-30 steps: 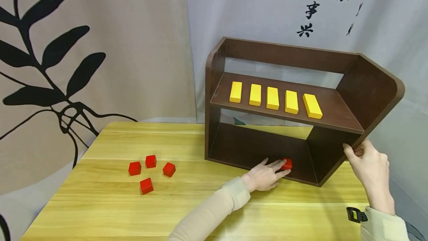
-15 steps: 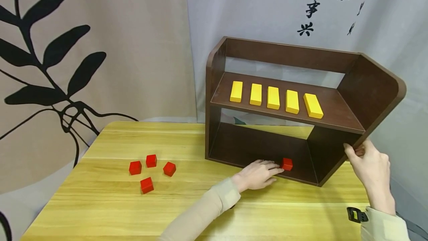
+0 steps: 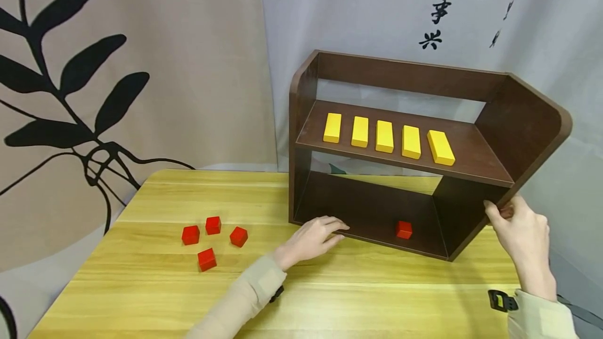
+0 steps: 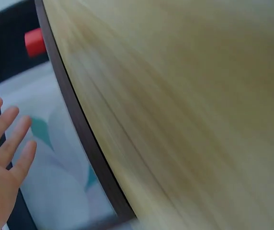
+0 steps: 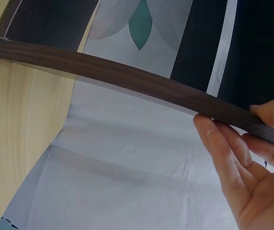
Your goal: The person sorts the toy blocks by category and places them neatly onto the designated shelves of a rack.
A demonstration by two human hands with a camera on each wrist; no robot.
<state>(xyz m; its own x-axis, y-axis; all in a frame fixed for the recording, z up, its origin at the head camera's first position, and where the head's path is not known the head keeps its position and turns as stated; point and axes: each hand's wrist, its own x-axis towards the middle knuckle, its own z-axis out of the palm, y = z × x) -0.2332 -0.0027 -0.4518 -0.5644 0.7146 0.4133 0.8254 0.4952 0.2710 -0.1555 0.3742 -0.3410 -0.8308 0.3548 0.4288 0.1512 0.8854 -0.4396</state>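
My left hand [image 3: 313, 239] is at the front edge of the shelf's lower board, fingers extended and nothing in them; the left wrist view shows the same hand [image 4: 5, 158] with its fingers spread. On the lower board, toward the right, sits a red cube [image 3: 403, 229]. With thumb and fingers, my right hand [image 3: 523, 239] grips the right side panel of the dark brown shelf [image 3: 367, 203]. In the right wrist view that panel's edge [image 5: 142, 79] runs between its thumb and fingers. Several more red cubes [image 3: 207, 260] lie loosely grouped on the table, left of the shelf.
Several yellow blocks [image 3: 383, 136] stand in a row on the upper board. The wooden table [image 3: 141, 292] carries the shelf at its right. A printed cloth [image 3: 212, 67] hangs behind. A dark watch-like device [image 3: 502, 301] is on the right wrist.
My left hand has drawn away from the red cube on the lower board and moved left along the shelf's front edge. The cube stays there; my right hand keeps its grip.
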